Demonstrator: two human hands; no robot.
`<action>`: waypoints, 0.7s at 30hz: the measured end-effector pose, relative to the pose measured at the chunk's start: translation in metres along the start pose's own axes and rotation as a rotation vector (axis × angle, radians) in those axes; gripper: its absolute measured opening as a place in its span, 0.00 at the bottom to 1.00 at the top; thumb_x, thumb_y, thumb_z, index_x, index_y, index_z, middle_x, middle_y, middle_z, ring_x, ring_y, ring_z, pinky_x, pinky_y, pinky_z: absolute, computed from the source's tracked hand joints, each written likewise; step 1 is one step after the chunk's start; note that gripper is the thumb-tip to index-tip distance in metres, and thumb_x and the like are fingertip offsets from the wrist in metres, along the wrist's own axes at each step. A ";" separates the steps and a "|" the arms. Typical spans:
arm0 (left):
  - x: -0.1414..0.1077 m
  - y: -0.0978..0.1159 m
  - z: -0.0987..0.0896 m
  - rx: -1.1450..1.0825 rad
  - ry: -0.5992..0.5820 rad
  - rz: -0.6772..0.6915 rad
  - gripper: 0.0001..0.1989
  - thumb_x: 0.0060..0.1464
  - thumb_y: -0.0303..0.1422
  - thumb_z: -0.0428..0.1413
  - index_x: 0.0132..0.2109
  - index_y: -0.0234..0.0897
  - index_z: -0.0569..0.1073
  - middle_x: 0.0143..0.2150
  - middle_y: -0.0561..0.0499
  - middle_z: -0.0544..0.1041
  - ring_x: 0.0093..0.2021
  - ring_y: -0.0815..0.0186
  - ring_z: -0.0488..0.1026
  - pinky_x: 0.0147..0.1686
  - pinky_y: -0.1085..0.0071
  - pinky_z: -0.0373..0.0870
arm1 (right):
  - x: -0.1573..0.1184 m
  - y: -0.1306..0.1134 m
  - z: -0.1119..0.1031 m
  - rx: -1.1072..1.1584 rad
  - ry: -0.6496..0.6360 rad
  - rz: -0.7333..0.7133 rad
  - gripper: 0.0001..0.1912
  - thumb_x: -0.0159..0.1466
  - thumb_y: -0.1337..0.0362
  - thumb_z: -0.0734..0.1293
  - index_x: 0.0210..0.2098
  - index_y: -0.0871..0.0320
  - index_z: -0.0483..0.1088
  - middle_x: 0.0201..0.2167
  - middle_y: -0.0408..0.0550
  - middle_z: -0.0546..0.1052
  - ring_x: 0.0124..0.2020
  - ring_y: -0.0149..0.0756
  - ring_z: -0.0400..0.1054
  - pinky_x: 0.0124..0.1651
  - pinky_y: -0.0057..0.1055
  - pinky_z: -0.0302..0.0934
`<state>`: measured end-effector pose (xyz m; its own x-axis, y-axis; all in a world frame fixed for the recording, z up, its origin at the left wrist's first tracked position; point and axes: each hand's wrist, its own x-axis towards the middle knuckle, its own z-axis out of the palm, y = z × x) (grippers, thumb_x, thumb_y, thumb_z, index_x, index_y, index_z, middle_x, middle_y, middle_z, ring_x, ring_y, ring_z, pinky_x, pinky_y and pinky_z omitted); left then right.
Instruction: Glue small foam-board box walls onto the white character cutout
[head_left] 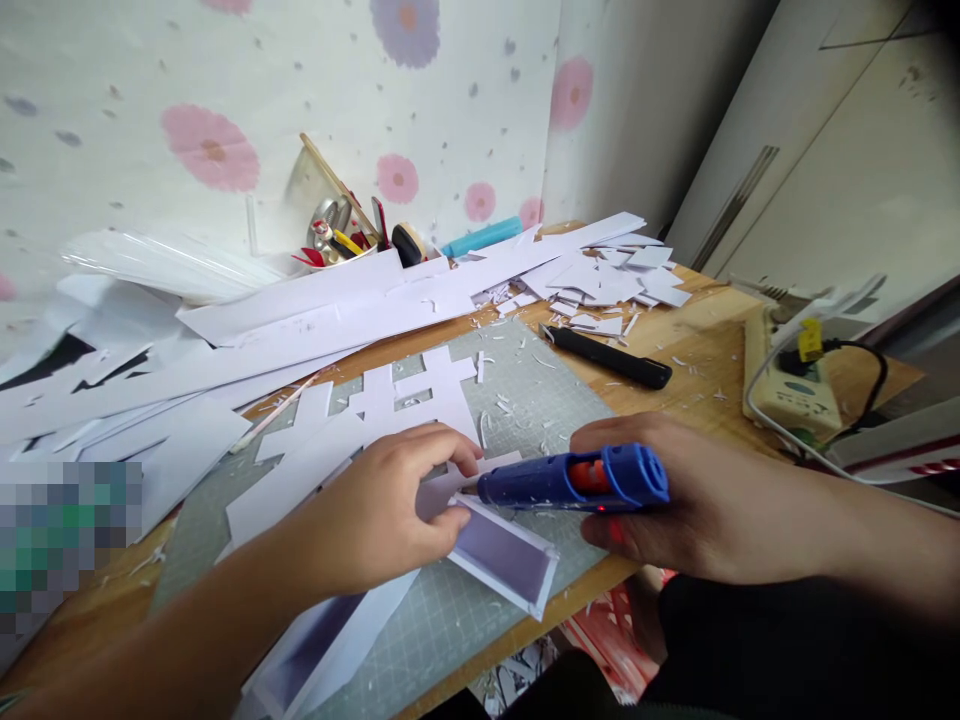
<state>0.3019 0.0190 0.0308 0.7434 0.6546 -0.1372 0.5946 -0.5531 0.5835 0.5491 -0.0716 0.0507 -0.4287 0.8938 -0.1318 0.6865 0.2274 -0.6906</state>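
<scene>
My right hand (645, 500) is wrapped round a blue glue gun (540, 482), with a red part showing in its slot and its tip pointing left. That tip touches or nearly touches the corner of a small open white box (506, 555). My left hand (405, 505) pinches the box's upper left end between thumb and fingers. Under both hands lies a grey-green cutting mat (525, 390). Cut white board pieces (379, 395) with notches and openings rest on it, left of and beyond my left hand. Another white box-like piece (307, 650) is partly hidden below my left forearm.
A black utility knife (607, 355) lies beyond the mat, near a heap of white scraps (600, 280). Long white strips (337, 320) run along the wall, before a container of tools (341, 245) and a blue tube (482, 238). A power strip (791, 385) with cables stands right.
</scene>
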 end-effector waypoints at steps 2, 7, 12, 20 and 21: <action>0.000 -0.001 0.000 0.009 0.003 0.011 0.12 0.48 0.33 0.56 0.43 0.45 0.75 0.51 0.53 0.79 0.51 0.59 0.76 0.53 0.62 0.71 | 0.000 0.002 0.000 0.011 -0.020 -0.002 0.06 0.56 0.69 0.66 0.26 0.56 0.63 0.25 0.40 0.69 0.25 0.29 0.61 0.29 0.25 0.56; 0.000 -0.004 0.001 0.035 0.020 0.043 0.12 0.48 0.32 0.56 0.42 0.45 0.75 0.50 0.53 0.80 0.51 0.59 0.77 0.53 0.63 0.72 | 0.000 0.005 -0.002 0.039 -0.027 -0.021 0.06 0.56 0.68 0.66 0.26 0.56 0.63 0.24 0.39 0.69 0.24 0.28 0.61 0.28 0.25 0.55; 0.001 -0.008 0.001 0.059 0.022 0.056 0.12 0.49 0.32 0.56 0.42 0.45 0.74 0.51 0.53 0.81 0.51 0.58 0.77 0.53 0.62 0.73 | 0.001 0.007 -0.002 0.039 -0.006 -0.035 0.08 0.53 0.69 0.67 0.25 0.56 0.61 0.23 0.39 0.69 0.23 0.28 0.61 0.26 0.25 0.53; 0.001 -0.005 -0.003 0.078 0.005 0.071 0.11 0.48 0.31 0.55 0.41 0.43 0.74 0.50 0.50 0.82 0.50 0.57 0.79 0.50 0.62 0.76 | 0.001 0.006 -0.001 0.024 -0.001 -0.014 0.08 0.53 0.69 0.67 0.24 0.56 0.61 0.23 0.40 0.70 0.23 0.28 0.60 0.26 0.26 0.52; 0.001 -0.004 -0.003 0.078 0.007 0.070 0.11 0.48 0.31 0.54 0.41 0.43 0.74 0.49 0.50 0.82 0.50 0.57 0.79 0.50 0.62 0.76 | 0.002 0.006 0.000 0.019 0.000 -0.008 0.08 0.53 0.69 0.67 0.24 0.56 0.61 0.23 0.40 0.70 0.23 0.28 0.61 0.26 0.26 0.52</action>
<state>0.2991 0.0234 0.0303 0.7821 0.6162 -0.0924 0.5634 -0.6359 0.5275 0.5529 -0.0686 0.0464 -0.4339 0.8920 -0.1266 0.6720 0.2268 -0.7050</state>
